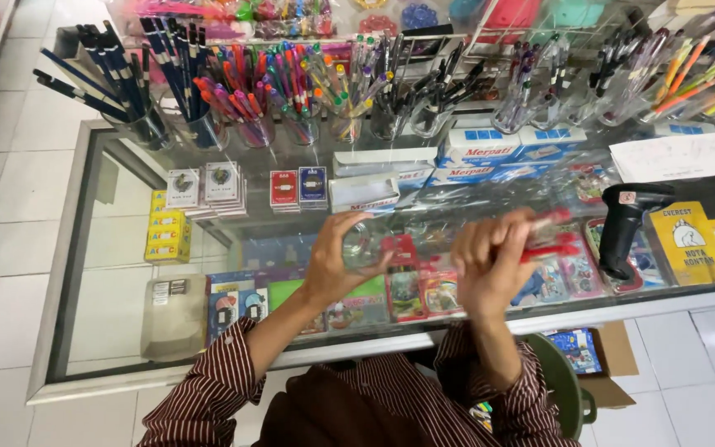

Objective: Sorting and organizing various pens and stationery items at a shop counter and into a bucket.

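Left hand (334, 263) grasps a clear glass cup (363, 245), tilted on its side above the glass counter (117, 248). Right hand (490, 263) is clenched around a bunch of red pens (549, 240), just beside the black barcode scanner (626, 225)

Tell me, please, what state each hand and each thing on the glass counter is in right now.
left hand: gripping a clear cup, tipped sideways.
clear cup: looks empty.
right hand: closed on red pens.
red pens: bunched, blurred.
barcode scanner: upright, untouched.
pen cups: upright, full.
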